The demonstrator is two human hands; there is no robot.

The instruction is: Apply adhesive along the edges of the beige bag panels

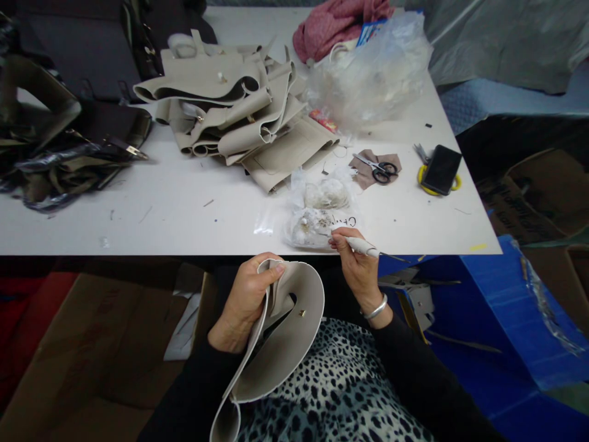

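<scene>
My left hand (248, 294) grips the top edge of a beige handbag piece (294, 344), thumb on the outside. The piece curls over my lap and carries a small gold-coloured metal fitting (302, 313). My right hand (356, 267), with a silver bangle at the wrist, is closed round a white-handled tool with a thin metal tip (363, 247). That tip points left, over a clear plastic bag of small parts (313, 224) at the table's front edge. Dark handwriting shows on the bag. Whether the tip touches it, I cannot tell.
Beige bag pieces (239, 116) are heaped on the white table (207, 227). Scissors (377, 168) lie on a brown scrap, near a black phone (442, 170) on yellow-handled scissors. Dark bags (87, 116) stand left; a blue bin (483, 319) stands below right.
</scene>
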